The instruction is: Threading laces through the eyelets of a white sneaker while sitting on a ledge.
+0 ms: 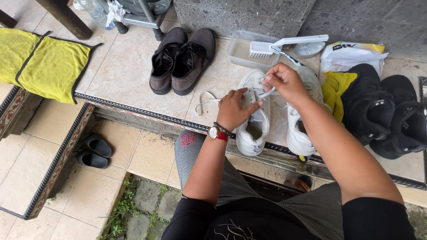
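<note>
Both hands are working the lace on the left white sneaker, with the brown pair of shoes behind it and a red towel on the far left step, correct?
Not quite: the head view shows the towel is yellow, not red. The rest holds: left hand and right hand on the lace of the white sneaker, brown shoes behind.

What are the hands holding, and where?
The right hand pinches the white shoelace by a loop; the left hand steadies the white leather sneaker at its tongue.
</note>
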